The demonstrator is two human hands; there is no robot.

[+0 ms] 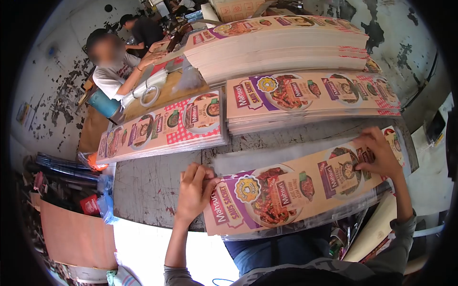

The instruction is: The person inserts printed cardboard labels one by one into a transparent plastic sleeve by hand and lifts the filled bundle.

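A long printed cardboard sheet (pixel 267 190) with food pictures and the words "Saus Sachet" lies slanted before me at the table's front edge. Its left end is pinched between the thumb and curled fingers of my left hand (pixel 194 193). Over the far edge near the right end bends my right hand (pixel 379 155), its thumb resting on the printed face and its fingers gripping the edge. Clear plastic sleeves (pixel 267 156) show beneath and behind the sheet. How many layers lie under it cannot be seen.
Beyond the sheet are a stack of similar sheets (pixel 310 95), another stack (pixel 162 126) at left, and a tall pile (pixel 281 52) behind. A co-worker (pixel 114 66) sits at the far left; another person (pixel 145 35) is farther back. The scratched grey tabletop (pixel 152 186) ends at left.
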